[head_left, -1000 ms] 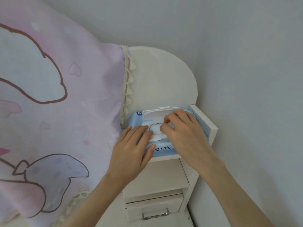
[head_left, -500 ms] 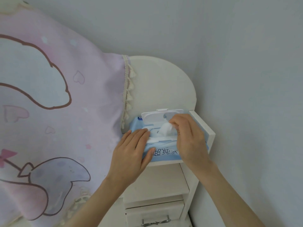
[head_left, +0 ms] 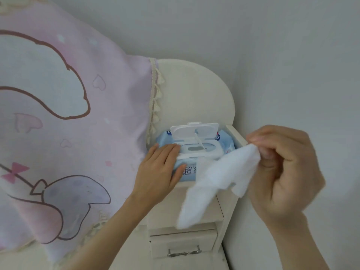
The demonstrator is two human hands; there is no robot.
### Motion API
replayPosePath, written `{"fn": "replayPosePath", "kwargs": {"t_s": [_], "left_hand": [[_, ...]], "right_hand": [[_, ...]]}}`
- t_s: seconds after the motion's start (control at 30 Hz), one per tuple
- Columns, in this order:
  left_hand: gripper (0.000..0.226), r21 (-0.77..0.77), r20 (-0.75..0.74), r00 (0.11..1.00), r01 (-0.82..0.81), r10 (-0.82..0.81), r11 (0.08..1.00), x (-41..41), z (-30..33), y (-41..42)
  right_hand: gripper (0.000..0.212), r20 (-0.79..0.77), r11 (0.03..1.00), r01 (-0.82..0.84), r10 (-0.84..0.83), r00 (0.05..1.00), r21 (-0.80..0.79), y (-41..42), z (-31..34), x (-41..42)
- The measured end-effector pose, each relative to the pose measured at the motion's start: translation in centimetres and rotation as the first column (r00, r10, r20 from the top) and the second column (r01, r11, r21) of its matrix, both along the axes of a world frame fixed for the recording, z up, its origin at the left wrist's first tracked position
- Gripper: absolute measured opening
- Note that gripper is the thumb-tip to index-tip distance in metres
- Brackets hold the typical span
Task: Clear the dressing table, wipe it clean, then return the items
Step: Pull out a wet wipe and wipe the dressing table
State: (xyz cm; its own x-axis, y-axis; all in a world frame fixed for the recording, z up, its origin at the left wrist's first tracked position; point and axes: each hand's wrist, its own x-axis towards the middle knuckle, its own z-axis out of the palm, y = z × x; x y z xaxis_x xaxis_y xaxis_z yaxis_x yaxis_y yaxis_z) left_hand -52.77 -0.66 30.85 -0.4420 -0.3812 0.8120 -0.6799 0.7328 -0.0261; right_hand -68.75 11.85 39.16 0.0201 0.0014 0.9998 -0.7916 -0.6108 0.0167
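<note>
Pinching a white wet wipe (head_left: 218, 178) by its upper corner, the right hand (head_left: 284, 168) was nearest the camera, lifted off to the right of the shelf unit with its fingers curled round the sheet. The wipe hung loose and crumpled, its lower end dangling in front of the shelf edge and the open cubby below. Beneath that sat a small drawer (head_left: 183, 243) with a metal handle. The left hand (head_left: 157, 172) lay flat on the blue wipes pack (head_left: 187, 172), fingers straight and pressing its near left part, fingertips touching the white dispenser frame. The pack filled the top shelf from the side wall on the right almost to the pink curtain (head_left: 68, 123) on the left, whose tasselled edge hung just beside it. Its lid (head_left: 192, 130) stood open, tilted back against the rounded white back panel (head_left: 194, 90). Bare grey wall lay beyond and to the right.
</note>
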Motion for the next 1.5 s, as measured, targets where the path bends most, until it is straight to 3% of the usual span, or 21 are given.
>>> {"fn": "replayPosePath", "kwargs": {"t_s": [0.1, 0.17, 0.27, 0.33, 0.43, 0.53, 0.63, 0.7, 0.83, 1.0, 1.07, 1.13, 1.2, 1.33, 1.4, 1.5], "left_hand": [[0.047, -0.029, 0.04, 0.998, 0.051, -0.049, 0.998, 1.4, -0.6, 1.2], [0.04, -0.067, 0.011, 0.992, 0.126, -0.125, 0.99, 2.7, -1.8, 3.3], [0.033, 0.139, -0.11, 0.955, 0.29, -0.276, 0.947, 4.5, -5.0, 7.4], [0.036, 0.41, -0.179, 0.922, 0.387, -0.343, 0.826, 5.2, -7.7, 10.1], [0.048, 0.715, -0.219, 0.917, 0.384, -0.334, 0.584, 5.1, -12.0, 13.5], [0.055, 0.857, -0.23, 0.937, 0.323, -0.264, 0.402, 4.4, -14.9, 15.5], [0.049, 0.892, -0.237, 0.944, 0.305, -0.23, 0.334, 3.9, -15.9, 15.7], [0.042, 0.889, -0.268, 0.939, 0.327, -0.217, 0.32, 3.8, -16.4, 15.1], [0.023, 0.865, -0.196, 0.945, 0.293, -0.263, 0.407, 4.0, -17.3, 13.6], [0.021, 0.844, -0.149, 0.959, 0.25, -0.239, 0.474, 3.8, -18.2, 11.6], [0.02, 0.829, -0.132, 0.963, 0.238, -0.237, 0.506, 3.5, -18.5, 10.8], [0.014, 0.798, -0.132, 0.966, 0.238, -0.224, 0.554, 3.1, -18.6, 10.1], [0.02, 0.761, -0.145, 0.968, 0.241, -0.204, 0.603, 2.8, -18.4, 9.5], [0.017, 0.631, -0.095, 0.964, 0.251, -0.247, 0.734, 2.3, -18.2, 9.3], [0.014, 0.57, -0.051, 0.951, 0.279, -0.305, 0.773, 2.3, -19.2, 10.0], [0.011, 0.612, 0.038, 0.929, 0.269, -0.367, 0.744, 2.6, -22.7, 12.0]], "right_hand": [[0.021, -0.045, 0.973, -0.031, 0.043, 0.998, 0.228, 1.9, -3.2, 0.1], [0.023, -0.059, 0.901, -0.056, 0.09, 0.994, 0.429, 2.7, -6.1, 0.5], [0.025, 0.012, 0.702, -0.105, 0.136, 0.991, 0.704, 4.1, -11.0, 1.0], [0.022, 0.106, 0.517, -0.156, 0.125, 0.986, 0.842, 4.9, -14.1, 1.3], [0.014, 0.234, 0.264, -0.25, 0.09, 0.968, 0.931, 5.8, -18.2, 1.6], [0.012, 0.272, 0.122, -0.282, 0.091, 0.958, 0.952, 6.6, -20.8, 2.1], [0.012, 0.261, 0.056, -0.268, 0.103, 0.96, 0.962, 7.0, -22.3, 2.1], [0.009, 0.254, 0.018, -0.257, 0.095, 0.963, 0.966, 7.1, -22.9, 1.8], [0.019, 0.284, -0.088, -0.279, 0.045, 0.958, 0.956, 7.1, -23.6, 0.9], [0.035, 0.12, -0.264, -0.102, 0.054, 0.991, 0.959, 6.2, -25.0, -0.7], [0.032, -0.07, -0.246, 0.094, 0.106, 0.992, 0.965, 5.6, -25.7, -1.4], [0.023, -0.24, -0.117, 0.253, 0.113, 0.964, 0.96, 5.3, -26.1, -1.9], [0.014, -0.296, 0.027, 0.295, 0.064, 0.953, 0.955, 5.1, -26.5, -2.5], [0.021, -0.324, 0.235, 0.333, -0.08, 0.943, 0.913, 5.8, -26.5, -3.7], [0.025, -0.319, 0.266, 0.339, -0.117, 0.94, 0.902, 7.0, -27.1, -3.9], [0.035, -0.326, 0.142, 0.336, -0.089, 0.941, 0.931, 9.6, -29.9, -4.0]]}}
